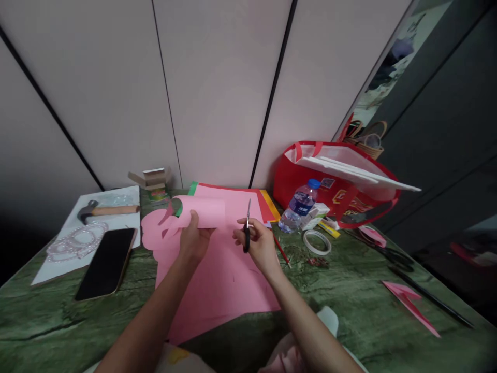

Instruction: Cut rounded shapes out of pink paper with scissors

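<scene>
My left hand [193, 239] grips a curled sheet of pink paper [207, 211], thumb on top, with the fingers partly hidden behind it. A curved cut-out shows at the paper's left end. In my right hand [261, 242] is a pair of scissors [247, 228] with black handles, blades pointing up and away. The blades stand just right of the held paper, apart from it. Below both hands lies a large pink sheet [225, 290] on the table. Rounded pink cut pieces [153, 230] rest at its left side.
Left are a phone [106, 264], a hammer [108, 210], and beaded strands [79, 241]. A small opened box [157, 186] stands behind. Right are a water bottle [298, 207], tape roll [317, 242], red pencil [282, 251], red bag [287, 168], and folded pink paper [411, 303].
</scene>
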`<action>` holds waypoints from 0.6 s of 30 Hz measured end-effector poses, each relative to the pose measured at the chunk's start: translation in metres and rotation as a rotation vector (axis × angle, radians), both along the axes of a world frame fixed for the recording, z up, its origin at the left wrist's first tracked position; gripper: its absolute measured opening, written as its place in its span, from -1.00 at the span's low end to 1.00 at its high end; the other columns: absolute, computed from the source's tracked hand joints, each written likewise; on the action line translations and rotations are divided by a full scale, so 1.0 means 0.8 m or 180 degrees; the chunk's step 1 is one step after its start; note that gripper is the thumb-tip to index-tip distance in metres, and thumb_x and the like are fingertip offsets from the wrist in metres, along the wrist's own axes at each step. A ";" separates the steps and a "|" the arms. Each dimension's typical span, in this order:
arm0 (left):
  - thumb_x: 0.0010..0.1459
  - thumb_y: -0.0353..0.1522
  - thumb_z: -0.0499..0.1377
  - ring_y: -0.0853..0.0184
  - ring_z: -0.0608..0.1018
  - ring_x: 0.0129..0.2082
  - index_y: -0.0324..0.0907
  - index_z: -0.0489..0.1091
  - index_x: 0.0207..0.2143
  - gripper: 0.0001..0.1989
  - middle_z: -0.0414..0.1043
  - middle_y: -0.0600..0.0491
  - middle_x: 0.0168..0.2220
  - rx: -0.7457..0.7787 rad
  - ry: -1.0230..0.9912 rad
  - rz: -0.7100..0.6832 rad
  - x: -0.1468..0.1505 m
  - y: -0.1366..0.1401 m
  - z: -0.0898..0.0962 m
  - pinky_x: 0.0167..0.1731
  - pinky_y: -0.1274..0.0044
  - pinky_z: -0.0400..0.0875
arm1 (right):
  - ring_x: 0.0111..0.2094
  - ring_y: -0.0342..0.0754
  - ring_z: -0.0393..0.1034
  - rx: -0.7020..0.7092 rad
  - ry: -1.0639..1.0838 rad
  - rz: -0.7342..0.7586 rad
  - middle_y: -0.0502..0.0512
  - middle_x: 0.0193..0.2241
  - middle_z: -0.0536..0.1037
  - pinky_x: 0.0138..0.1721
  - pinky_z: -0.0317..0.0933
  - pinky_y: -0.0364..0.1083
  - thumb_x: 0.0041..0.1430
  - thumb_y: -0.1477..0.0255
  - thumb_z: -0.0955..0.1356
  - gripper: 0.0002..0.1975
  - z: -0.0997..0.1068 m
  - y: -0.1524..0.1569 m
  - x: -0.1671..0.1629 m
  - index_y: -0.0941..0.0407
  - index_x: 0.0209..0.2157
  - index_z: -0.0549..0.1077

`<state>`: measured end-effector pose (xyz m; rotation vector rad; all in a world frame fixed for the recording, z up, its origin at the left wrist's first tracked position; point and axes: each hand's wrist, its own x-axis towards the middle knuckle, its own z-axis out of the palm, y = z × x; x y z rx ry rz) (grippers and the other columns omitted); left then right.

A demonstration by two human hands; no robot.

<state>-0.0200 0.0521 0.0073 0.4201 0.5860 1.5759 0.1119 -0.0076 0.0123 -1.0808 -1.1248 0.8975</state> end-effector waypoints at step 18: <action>-0.03 -0.31 0.21 0.43 0.34 -0.72 -0.25 0.38 -0.67 -0.76 0.33 0.07 -0.72 -0.0011 0.2142 -0.0422 0.019 -0.018 -0.023 -0.69 0.61 0.23 | -0.57 -0.17 0.30 -0.0611 0.0844 -0.0217 -0.09 -0.60 0.39 -0.54 0.14 -0.18 -0.14 0.33 0.42 -0.70 -0.047 0.046 0.007 0.13 -0.32 0.37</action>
